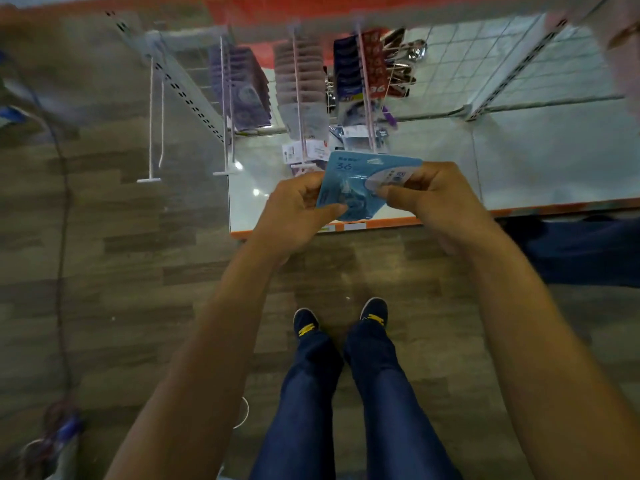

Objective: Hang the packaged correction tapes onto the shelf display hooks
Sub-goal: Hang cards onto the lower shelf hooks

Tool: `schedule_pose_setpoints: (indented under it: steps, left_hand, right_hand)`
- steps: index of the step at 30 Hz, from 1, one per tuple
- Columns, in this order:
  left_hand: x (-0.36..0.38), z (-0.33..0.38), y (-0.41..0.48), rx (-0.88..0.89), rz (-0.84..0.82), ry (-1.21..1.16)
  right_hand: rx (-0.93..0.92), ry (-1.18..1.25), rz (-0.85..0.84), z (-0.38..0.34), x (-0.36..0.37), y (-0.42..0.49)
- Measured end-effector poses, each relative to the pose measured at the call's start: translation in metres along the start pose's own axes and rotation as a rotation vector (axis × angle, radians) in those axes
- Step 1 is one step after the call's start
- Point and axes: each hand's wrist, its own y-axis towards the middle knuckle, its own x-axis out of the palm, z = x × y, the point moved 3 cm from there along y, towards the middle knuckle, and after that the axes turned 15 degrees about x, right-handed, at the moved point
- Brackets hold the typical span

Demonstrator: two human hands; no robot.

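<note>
A light-blue packaged correction tape [349, 174], marked "36" in pen, sits between both hands just below the hook tips. My left hand [298, 209] pinches its lower left edge. At its right side, my right hand [433, 199] grips it, thumb over the front. Above, long white display hooks [299, 98] reach out from a wire grid panel and carry rows of hung packages: purple ones [246, 88] on the left, grey-pink ones [304, 95] in the middle, dark blue and red ones [360, 71] on the right. Two hooks at the far left [151, 119] are bare.
A glossy white base shelf with an orange edge [519, 207] lies under the hooks. A slotted upright [180, 88] stands at the left. My feet [341, 318] stand on wood-look flooring. A cable [60, 237] runs down the left floor. A person's dark sleeve [588, 251] shows at right.
</note>
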Motion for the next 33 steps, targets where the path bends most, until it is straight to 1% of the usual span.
schedule_pose_setpoints:
  steps: [5, 12, 21, 25, 29, 33]
  left_hand:
    - [0.012, -0.041, 0.015, -0.021, -0.013, 0.036]
    - [0.023, -0.106, 0.044, -0.039, 0.039, 0.016]
    - [0.020, -0.198, 0.085, 0.089, 0.047, 0.036]
    - [0.014, -0.242, 0.093, 0.158, 0.063, 0.070]
    - [-0.002, -0.279, 0.096, 0.229, 0.132, 0.051]
    - [-0.025, -0.295, 0.094, 0.285, 0.241, -0.024]
  right_hand:
    - [0.020, 0.005, 0.015, 0.032, 0.006, 0.036]
    - [-0.010, 0.020, 0.030, 0.068, 0.014, 0.099]
    - [-0.160, 0.015, -0.049, 0.113, 0.037, 0.172]
    - [-0.212, -0.041, -0.005, 0.142, 0.060, 0.211]
    - [-0.296, -0.071, 0.053, 0.158, 0.089, 0.241]
    - [-0.406, -0.013, 0.068, 0.151, 0.120, 0.253]
